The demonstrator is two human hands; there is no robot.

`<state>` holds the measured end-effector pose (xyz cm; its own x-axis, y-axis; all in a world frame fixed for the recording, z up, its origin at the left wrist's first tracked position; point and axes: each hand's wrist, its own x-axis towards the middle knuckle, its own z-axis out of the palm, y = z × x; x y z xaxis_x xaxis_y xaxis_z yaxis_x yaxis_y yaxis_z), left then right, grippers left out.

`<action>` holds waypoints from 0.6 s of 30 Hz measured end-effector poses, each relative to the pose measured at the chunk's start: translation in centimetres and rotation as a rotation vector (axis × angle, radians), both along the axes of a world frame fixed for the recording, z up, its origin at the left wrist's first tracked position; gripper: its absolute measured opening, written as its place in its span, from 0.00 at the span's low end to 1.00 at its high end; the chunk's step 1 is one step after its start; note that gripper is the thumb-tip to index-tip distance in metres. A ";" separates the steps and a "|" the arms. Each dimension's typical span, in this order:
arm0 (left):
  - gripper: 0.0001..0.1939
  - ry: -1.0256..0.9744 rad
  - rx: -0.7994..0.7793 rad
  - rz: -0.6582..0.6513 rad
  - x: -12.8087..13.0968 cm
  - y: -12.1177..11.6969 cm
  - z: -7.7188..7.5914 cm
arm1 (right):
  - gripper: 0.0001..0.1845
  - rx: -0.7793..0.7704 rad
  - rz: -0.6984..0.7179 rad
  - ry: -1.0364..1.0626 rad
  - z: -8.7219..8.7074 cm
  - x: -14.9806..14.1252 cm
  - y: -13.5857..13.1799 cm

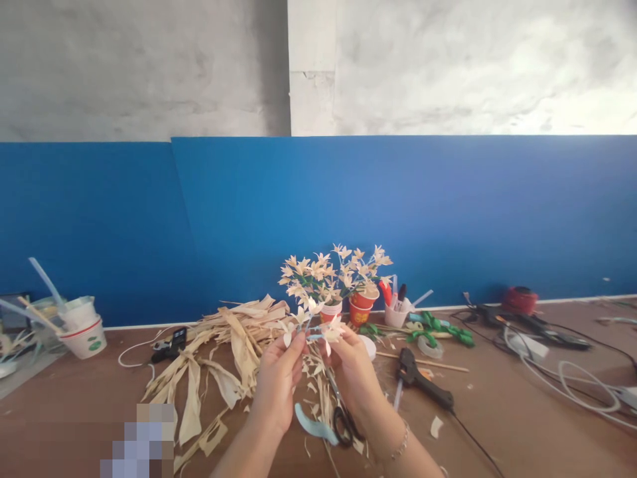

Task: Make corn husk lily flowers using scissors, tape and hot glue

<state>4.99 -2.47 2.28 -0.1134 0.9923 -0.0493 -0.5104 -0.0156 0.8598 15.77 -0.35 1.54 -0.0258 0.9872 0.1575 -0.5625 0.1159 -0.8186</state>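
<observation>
Above the table, both hands hold a small spray of cream husk flowers (309,311) on thin pale-blue stems. My left hand (279,375) pinches the stems between thumb and fingers. Just to the right, my right hand (355,373) is closed on the same spray at a cream flower (332,330); its fingertips are partly hidden. Below and between the hands lie black-handled scissors (343,425) and a curved light-blue strip (314,425). Husk scraps (314,382) lie around the scissors. Behind the hands, finished-looking flower sprays (323,272) stand in paper cups (361,307).
Dried husks (243,345) are heaped on the left. A black glue gun (423,378) with its cord lies at right, near green tape (448,326). Farther right are white cables (572,385). White cups (84,335) stand far left. A blue partition (398,199) backs the table.
</observation>
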 end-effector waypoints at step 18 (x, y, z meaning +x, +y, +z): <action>0.14 -0.331 0.024 0.053 0.1 0.2 0.7 | 0.11 0.167 0.033 -0.500 -0.5 -1.1 -0.4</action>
